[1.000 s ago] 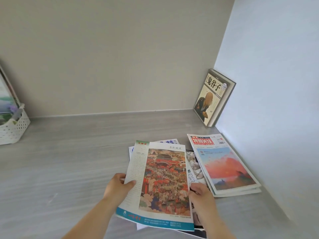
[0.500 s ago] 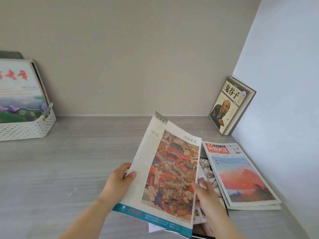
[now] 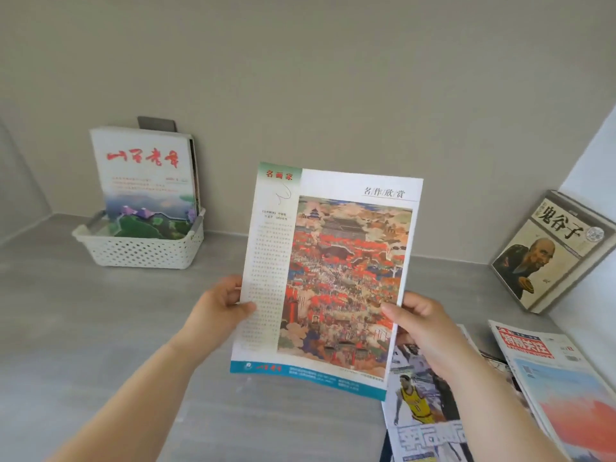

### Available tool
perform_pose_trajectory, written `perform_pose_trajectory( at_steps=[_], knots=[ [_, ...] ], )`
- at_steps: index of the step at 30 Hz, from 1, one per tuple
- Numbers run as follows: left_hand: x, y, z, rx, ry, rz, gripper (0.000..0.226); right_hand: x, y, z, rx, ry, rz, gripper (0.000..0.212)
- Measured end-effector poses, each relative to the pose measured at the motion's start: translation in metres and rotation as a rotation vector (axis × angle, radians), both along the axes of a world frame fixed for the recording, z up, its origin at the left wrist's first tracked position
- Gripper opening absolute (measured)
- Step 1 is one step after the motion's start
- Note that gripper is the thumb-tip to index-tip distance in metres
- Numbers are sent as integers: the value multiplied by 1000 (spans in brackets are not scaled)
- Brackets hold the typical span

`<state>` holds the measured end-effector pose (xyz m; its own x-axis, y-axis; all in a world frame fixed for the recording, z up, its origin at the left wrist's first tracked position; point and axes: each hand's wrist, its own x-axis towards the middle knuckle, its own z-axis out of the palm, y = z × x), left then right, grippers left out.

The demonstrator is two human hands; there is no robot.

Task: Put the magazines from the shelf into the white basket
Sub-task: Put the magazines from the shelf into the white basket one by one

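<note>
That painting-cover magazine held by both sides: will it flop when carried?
Probably not much: the magazine stands nearly flat between the left hand and right hand, edges barely curled. It looks thin, so likely light, and may sag if held one-handed. In the white basket it likely leans.

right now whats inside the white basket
The white basket holds an upright magazine with a red title and a landscape cover. Behind it, edges of more magazines show, one dark top poking above. Their covers and the basket's floor are hidden.
</note>
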<state>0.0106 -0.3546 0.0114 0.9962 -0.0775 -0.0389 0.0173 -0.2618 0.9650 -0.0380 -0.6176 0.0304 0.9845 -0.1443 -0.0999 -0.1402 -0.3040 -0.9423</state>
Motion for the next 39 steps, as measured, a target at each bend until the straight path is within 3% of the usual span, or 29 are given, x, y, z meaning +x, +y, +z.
perform_pose_trajectory(
  at_steps=[10, 18, 25, 34, 39],
  knots=[
    [100, 154, 40, -9, -176, 220, 23, 131, 166, 29, -8, -156, 106, 27],
    [176, 241, 55, 16, -226, 266, 20, 214, 254, 36, -104, -229, 98, 22],
    [233, 289, 60, 20, -302, 383, 16, 286, 307, 38, -24, -248, 72, 17],
    [289, 316, 27, 92, -252, 530, 19, 348, 349, 6, -7, -211, 35, 18],
    [306, 316, 1, 243, -117, 477, 20, 359, 349, -23, -85, -114, 55, 19]
  ],
)
